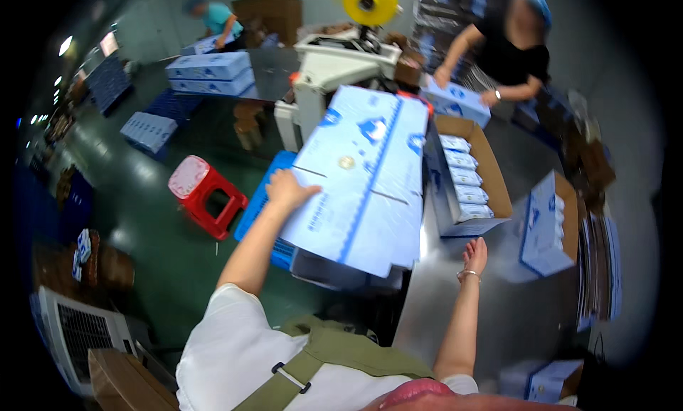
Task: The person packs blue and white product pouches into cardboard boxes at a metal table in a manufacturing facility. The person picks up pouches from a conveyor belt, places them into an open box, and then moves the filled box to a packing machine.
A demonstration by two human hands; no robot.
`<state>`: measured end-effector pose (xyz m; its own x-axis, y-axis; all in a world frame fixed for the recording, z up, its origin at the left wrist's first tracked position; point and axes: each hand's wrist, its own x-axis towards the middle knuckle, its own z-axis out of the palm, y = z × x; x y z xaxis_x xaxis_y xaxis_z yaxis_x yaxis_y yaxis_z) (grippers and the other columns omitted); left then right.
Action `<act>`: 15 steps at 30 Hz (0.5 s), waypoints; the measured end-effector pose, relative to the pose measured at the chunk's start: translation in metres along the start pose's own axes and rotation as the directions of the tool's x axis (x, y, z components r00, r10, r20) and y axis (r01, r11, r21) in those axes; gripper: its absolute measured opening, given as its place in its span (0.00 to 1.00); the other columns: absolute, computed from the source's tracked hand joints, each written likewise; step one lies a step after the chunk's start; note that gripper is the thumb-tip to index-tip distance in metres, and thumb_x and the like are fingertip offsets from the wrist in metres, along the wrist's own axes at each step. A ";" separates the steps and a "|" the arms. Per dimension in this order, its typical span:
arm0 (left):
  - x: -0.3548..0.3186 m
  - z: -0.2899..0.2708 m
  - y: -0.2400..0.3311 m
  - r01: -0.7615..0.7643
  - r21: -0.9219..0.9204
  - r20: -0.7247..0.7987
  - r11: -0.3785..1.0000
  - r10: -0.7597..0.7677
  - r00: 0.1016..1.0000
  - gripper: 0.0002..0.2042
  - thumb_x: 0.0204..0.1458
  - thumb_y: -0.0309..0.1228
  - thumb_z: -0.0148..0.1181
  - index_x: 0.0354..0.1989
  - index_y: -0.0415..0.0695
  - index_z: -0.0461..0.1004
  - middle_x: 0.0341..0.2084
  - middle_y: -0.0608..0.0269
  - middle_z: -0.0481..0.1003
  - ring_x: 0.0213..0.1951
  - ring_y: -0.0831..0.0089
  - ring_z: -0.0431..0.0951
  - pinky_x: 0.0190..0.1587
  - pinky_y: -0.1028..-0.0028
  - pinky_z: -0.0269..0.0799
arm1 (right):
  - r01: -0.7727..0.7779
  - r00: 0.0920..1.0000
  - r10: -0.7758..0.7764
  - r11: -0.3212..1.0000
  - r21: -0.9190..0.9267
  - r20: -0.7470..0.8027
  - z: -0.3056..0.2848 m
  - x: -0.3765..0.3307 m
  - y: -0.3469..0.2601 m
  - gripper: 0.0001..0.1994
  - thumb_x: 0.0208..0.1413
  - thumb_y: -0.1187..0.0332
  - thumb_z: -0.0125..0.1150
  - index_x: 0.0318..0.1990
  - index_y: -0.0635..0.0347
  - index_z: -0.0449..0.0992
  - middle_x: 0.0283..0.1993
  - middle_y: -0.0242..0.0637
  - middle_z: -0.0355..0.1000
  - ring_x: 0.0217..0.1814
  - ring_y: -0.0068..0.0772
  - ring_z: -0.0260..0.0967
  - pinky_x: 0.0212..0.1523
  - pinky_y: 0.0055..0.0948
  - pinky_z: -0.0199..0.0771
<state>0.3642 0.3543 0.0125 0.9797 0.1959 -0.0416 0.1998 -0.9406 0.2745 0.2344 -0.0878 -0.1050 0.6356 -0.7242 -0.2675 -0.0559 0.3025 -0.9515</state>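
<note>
Flattened white cardboard cartons (356,176) with blue print lie in front of me, apparently stacked. My left hand (288,190) lies on their left edge, thumb apart from the fingers, gripping nothing visible. Beside them on the right stands an open carton (466,226) filled with a row of white-and-blue soft packs (466,176). Just short of its near end is my right hand (474,256), palm turned up, fingers extended and nothing in it. A second open carton (544,229) with packs inside sits farther right on the metal table (441,297).
A white machine with a yellow tape roll (370,4) stands ahead. Across the table, a person in black (512,51) handles a closed carton (455,100). A red stool (206,194) and blue plastic crate (281,253) are at left; flat cardboard (597,269) stands at right.
</note>
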 end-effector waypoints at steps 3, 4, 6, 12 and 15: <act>0.004 0.012 -0.003 -0.080 -0.150 -0.276 0.985 0.036 0.960 0.35 0.34 0.49 0.70 0.43 0.31 0.67 0.44 0.47 0.67 0.47 0.54 0.68 0.48 0.58 0.64 | 0.325 0.889 -0.201 0.909 -0.259 0.411 0.057 0.004 0.008 0.25 0.59 0.49 0.47 0.54 0.60 0.68 0.52 0.36 0.67 0.53 0.28 0.62 0.53 0.28 0.59; 0.001 0.010 -0.002 -0.169 -0.283 -0.365 0.944 0.057 0.929 0.31 0.36 0.43 0.70 0.42 0.31 0.67 0.43 0.46 0.67 0.46 0.53 0.68 0.48 0.60 0.64 | 0.370 0.878 -0.266 0.905 -0.211 0.398 0.069 -0.001 0.010 0.26 0.60 0.49 0.45 0.55 0.61 0.66 0.54 0.38 0.65 0.56 0.30 0.60 0.56 0.30 0.56; -0.037 -0.010 0.024 -0.354 -0.544 -0.488 0.761 0.056 0.871 0.28 0.37 0.40 0.69 0.42 0.32 0.66 0.41 0.46 0.67 0.46 0.52 0.67 0.49 0.63 0.64 | 0.442 0.863 -0.378 0.886 -0.138 0.336 0.069 -0.016 0.024 0.29 0.61 0.47 0.41 0.57 0.63 0.63 0.58 0.43 0.62 0.61 0.36 0.57 0.61 0.33 0.51; -0.160 -0.043 0.084 -0.937 -0.327 -0.902 -0.124 0.337 0.270 0.22 0.44 0.44 0.65 0.36 0.42 0.65 0.39 0.49 0.67 0.41 0.51 0.68 0.43 0.60 0.65 | 0.172 0.968 -0.250 0.680 0.712 0.004 0.007 -0.107 -0.109 0.28 0.63 0.49 0.35 0.56 0.66 0.63 0.61 0.46 0.61 0.62 0.43 0.56 0.64 0.41 0.50; -0.233 0.006 0.100 -0.657 -0.608 -0.698 -0.446 0.695 0.173 0.30 0.46 0.43 0.61 0.51 0.33 0.62 0.48 0.40 0.63 0.49 0.45 0.64 0.51 0.57 0.60 | 0.268 0.820 -0.563 0.535 0.802 0.102 -0.173 -0.081 -0.120 0.29 0.62 0.49 0.34 0.56 0.68 0.62 0.61 0.48 0.60 0.63 0.47 0.55 0.65 0.47 0.48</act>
<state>0.1558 0.2133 0.0441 0.2985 -0.4267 0.8537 -0.7420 0.4589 0.4887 0.0565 -0.1723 0.0052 0.6310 -0.7012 0.3320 0.7575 0.4646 -0.4586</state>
